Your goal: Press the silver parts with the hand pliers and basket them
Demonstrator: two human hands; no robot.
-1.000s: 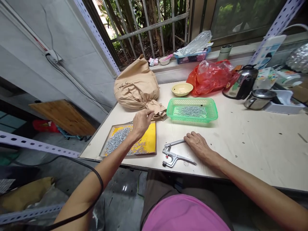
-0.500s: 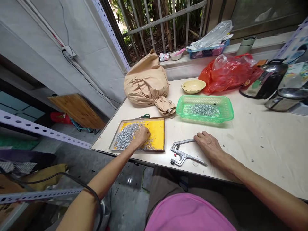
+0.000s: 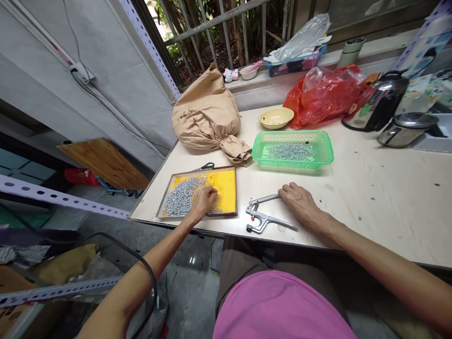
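Note:
My left hand (image 3: 204,201) is over a shallow tray (image 3: 228,186) with a yellow bottom, its thumb and fingertips pinched together. Whatever is between them is too small to make out. A heap of small silvery metal pins or screws (image 3: 179,197) fills the tray's left side. My right hand (image 3: 298,200) rests on the table, its fingers curled over the end of the upper handle of grey metal snap pliers (image 3: 264,219). The pliers lie with jaws spread and a spring between the handles. Behind them stands a green plastic basket (image 3: 293,164) with more small metal pieces (image 3: 294,151).
A tied brown paper bag (image 3: 208,117) and green-handled scissors (image 3: 208,165) are behind the tray. A yellow bowl (image 3: 276,117), a red plastic bag (image 3: 323,99), a kettle (image 3: 379,101) and a metal pot (image 3: 406,131) stand along the back. The table's front edge (image 3: 208,233) runs before my lap.
The view has shifted slightly, moving the scene up and left. My left fingers have drawn together into a pinch over the tray. My right hand stays at the pliers' handle.

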